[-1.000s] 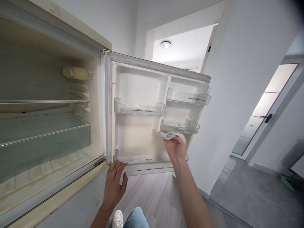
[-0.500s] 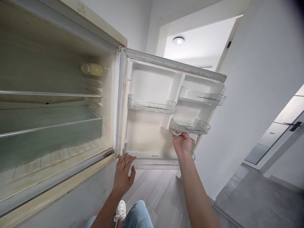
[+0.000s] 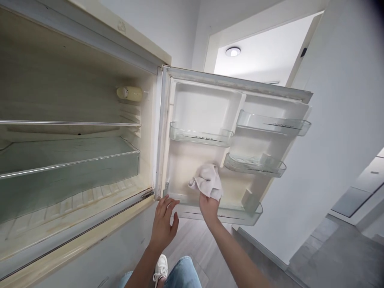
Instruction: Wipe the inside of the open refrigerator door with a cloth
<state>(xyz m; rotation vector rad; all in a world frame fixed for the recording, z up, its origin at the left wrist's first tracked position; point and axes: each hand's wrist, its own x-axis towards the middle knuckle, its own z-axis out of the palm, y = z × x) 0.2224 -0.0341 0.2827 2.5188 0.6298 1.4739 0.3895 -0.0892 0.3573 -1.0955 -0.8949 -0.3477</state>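
Note:
A pale cloth (image 3: 207,181) is bunched in my right hand (image 3: 209,206), against or close to the inner panel of the open fridge door (image 3: 186,168). The cloth hides most of my right fingertips. Below it runs the door's bottom shelf (image 3: 234,215), a clear bin with dark lettering. My left hand (image 3: 165,218) is by the lower hinge-side corner of the door, fingers apart and slightly bent, with nothing in them. Its fingertips lie at the left end of the bottom shelf; whether they press on it I cannot tell.
To the left is the fridge interior (image 3: 60,88) with a glass shelf (image 3: 69,123) and a clear drawer (image 3: 72,176). More clear door bins (image 3: 201,136) sit higher on the door. A white wall (image 3: 333,120) stands behind the door, above a grey floor (image 3: 324,244).
My right hand has moved left with the cloth, from under the right-hand door bin to the panel's middle. The door appears wider in view; my left hand keeps its place by the hinge-side corner.

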